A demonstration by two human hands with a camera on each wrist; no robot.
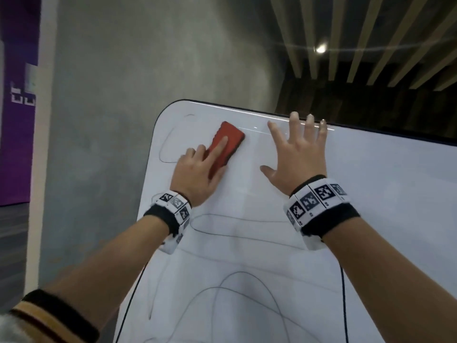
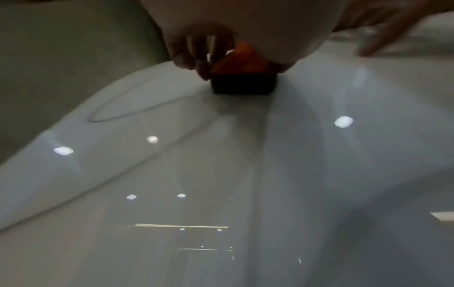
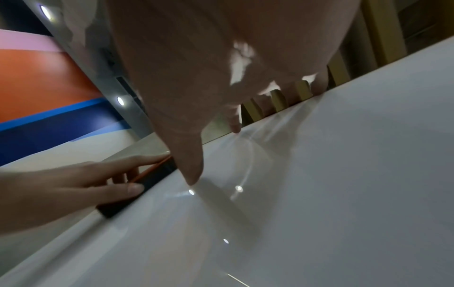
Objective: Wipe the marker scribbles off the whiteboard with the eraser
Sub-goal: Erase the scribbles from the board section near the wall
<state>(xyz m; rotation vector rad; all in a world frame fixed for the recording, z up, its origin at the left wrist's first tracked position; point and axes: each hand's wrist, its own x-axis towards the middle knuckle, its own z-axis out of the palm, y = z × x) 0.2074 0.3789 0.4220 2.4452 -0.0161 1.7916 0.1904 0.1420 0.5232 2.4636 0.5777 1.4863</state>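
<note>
A white whiteboard (image 1: 371,194) with a dark rim fills the lower right of the head view. Thin black scribbles (image 1: 237,229) loop across its lower half, and one loop (image 1: 165,144) stays near the top left corner. My left hand (image 1: 197,174) grips a red eraser (image 1: 228,142) with a black felt base (image 2: 243,85), index finger stretched along its top, pressing it flat on the board near the top left. My right hand (image 1: 294,154) lies flat on the board just right of the eraser, fingers spread, fingertips at the top edge (image 3: 290,103).
A grey concrete wall (image 1: 123,70) stands behind the board. A purple panel (image 1: 17,120) is at the far left. A slatted ceiling (image 1: 371,45) with a lamp shows at the top right. The board's left edge (image 1: 148,194) runs down beside my left forearm.
</note>
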